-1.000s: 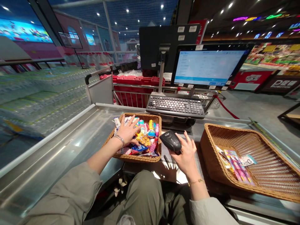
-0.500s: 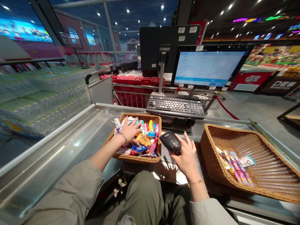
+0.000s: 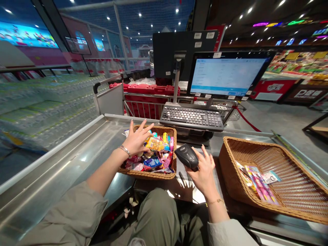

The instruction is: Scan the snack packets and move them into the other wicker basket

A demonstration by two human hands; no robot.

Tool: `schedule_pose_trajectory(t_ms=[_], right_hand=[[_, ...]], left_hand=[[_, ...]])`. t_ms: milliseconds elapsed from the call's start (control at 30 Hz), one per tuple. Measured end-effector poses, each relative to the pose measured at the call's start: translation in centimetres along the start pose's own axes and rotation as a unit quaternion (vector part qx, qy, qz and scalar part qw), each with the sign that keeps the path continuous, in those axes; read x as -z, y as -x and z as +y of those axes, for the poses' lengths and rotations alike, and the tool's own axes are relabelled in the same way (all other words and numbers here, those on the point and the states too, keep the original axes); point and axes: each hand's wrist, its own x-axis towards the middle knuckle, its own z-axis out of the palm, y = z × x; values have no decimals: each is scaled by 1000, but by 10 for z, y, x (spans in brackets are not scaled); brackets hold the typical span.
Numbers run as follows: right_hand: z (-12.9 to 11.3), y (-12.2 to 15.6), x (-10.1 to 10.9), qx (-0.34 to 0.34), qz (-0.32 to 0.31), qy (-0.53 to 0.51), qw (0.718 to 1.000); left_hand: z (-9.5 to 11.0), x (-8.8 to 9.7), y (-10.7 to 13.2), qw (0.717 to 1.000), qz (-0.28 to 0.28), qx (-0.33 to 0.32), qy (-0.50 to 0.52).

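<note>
Left basket (image 3: 153, 176): Small packaged goods (image 3: 152, 163) crowd the wicker on the metal surface (image 3: 84, 153) before you, jumbled and overlapping; a straight lift should snag fewer neighbours than a sideways drag.
Left grip (image 3: 135, 141): Yours spreads wide over the basket's left half, thumb side close by the yellow pack (image 3: 156, 145); whether it pinches that pack cannot be told from this angle.
Yellow pack: It sits uppermost near the basket's middle; taken by one edge, its upper face would probably stay uncovered for you.
Scanner (image 3: 186, 155): Black and held in your right grip (image 3: 202, 172) just beside the basket, nose towards the goods; a steady wrist and a turned pack look likelier to serve you than a waving scanner.
Screen (image 3: 228, 77): Lit and facing you beyond the keyboard (image 3: 192, 118), it is well placed for a quick check.
</note>
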Motion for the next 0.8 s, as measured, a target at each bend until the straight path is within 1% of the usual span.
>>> schedule_pose_trajectory(t_ms=[133,267,500,800], right_hand=[[-2,-1,2,5,18,3,1000],[-5,-1,6,13,33,6,999],[-12,-1,15,32,61,24,997],[-14,-1,20,46,86,44,994]], left_hand=[[5,8,-5,999,42,0,3],[13,9,-11,997,70,-8,12],[30,6,-23,994,102,-16,35],[44,3,-37,991,129,-23,23]])
